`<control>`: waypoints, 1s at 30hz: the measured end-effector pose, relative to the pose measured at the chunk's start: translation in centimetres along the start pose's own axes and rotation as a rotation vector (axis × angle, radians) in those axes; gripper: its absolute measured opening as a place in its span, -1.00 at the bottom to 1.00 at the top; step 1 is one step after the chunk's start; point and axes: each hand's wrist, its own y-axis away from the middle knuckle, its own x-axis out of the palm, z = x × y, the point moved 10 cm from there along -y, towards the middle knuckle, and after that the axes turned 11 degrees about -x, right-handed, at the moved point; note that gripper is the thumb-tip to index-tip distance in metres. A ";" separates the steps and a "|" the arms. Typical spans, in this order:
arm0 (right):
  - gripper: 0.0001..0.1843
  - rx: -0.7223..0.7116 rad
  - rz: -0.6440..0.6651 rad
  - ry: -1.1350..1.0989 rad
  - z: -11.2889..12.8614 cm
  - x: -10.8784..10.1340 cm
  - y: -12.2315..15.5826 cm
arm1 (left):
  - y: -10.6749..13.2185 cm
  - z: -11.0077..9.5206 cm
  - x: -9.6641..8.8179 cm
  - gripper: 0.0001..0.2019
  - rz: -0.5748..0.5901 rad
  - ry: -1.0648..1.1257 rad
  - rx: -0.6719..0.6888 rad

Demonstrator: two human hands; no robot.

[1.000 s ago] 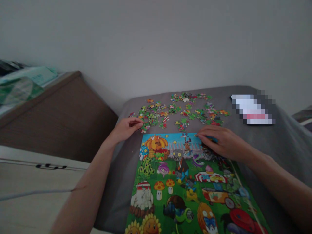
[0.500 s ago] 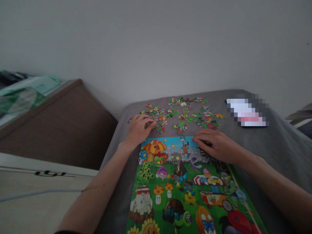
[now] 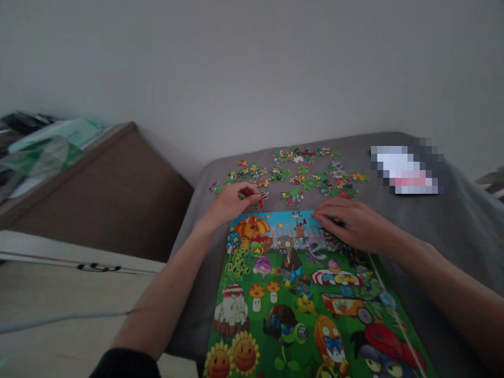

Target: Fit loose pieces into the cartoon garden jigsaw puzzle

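Past the far left corner of the poster (image 3: 289,294), the left hand (image 3: 230,202) curls narrowly at puzzle pieces (image 3: 264,198); the right hand (image 3: 348,220), thumb near fingers, covers the poster's far right, perhaps steadying it. Both grips are unclear.

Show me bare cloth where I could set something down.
The grey cloth is bare between the phone and right forearm; a narrower strip runs left of the left wrist. Crowded: beyond the picture, where loose puzzle pieces lie.
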 end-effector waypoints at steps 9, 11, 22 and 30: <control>-0.68 0.014 0.012 -0.043 -0.5 0.3 0.2 | 15.0 2.8 -0.5 -0.87 0.375 0.164 -0.223; -0.68 0.015 0.016 -0.041 -0.5 0.6 0.2 | 17.3 3.6 0.6 -0.86 0.434 0.152 -0.261; -0.66 0.008 0.022 0.000 -0.3 0.6 0.1 | 17.7 4.2 1.7 -0.85 0.336 0.122 -0.221; -0.68 0.002 0.027 -0.009 -0.1 0.7 0.1 | 17.6 4.2 2.0 -0.89 0.275 0.088 -0.194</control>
